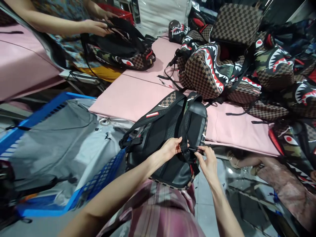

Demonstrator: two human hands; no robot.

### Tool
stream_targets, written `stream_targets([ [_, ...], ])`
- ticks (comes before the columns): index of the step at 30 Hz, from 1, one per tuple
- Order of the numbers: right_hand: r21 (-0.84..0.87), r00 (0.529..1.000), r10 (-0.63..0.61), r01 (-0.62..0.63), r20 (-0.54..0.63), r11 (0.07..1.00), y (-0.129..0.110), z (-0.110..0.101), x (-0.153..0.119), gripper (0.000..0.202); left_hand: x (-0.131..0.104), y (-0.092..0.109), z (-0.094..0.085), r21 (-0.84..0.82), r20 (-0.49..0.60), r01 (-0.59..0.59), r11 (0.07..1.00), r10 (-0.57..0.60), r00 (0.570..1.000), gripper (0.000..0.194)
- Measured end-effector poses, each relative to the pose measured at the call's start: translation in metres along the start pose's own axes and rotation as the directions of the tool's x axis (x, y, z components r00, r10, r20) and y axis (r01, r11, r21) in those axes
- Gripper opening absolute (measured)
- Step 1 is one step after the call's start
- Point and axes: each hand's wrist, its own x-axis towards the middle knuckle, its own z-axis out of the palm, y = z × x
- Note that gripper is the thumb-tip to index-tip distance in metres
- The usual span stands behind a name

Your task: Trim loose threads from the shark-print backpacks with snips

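While the black backpack (pixel 158 133) lies back panel up across the near edge of the pink table (pixel 116 95), the left hand (pixel 171 148) grasps 1 shoulder strap (pixel 183 128). The right hand (pixel 207 159) pinches a thin dark piece (pixel 192 149) beside that strap — identity unclear. Checkered bags (pixel 202 70) are piled toward the table's right edge.

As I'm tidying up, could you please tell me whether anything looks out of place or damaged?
Nothing looks damaged or spilled. The heaped bags on the table lie at odd angles, some straps trailing, which looks untidy. The nearest backpack juts past the table edge while being handled.
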Motion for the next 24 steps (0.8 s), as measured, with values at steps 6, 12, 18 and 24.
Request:
stream_targets([
  [6,-0.083,0.978,-0.209,0.210,0.021,0.974,-0.004,-0.003,0.011,0.015,-0.004,0.002,0.003,0.010,-0.001,-0.014,1.000,0.014,1.000,0.029],
  [12,-0.015,0.988,-0.152,0.152,0.026,0.988,-0.003,-0.005,0.010,0.016,-0.006,0.002,0.004,0.017,0.021,-0.025,1.000,0.024,0.999,0.028],
  [18,-0.048,0.965,-0.247,0.252,0.092,0.967,-0.012,-0.007,0.016,0.014,-0.006,0.002,0.005,0.006,0.014,-0.037,0.999,0.037,0.999,0.028],
  [24,-0.091,0.953,-0.282,0.293,0.113,0.952,-0.019,-0.008,0.021,0.011,-0.006,-0.001,0.003,0.001,0.003,-0.036,0.999,0.036,0.999,0.025],
])
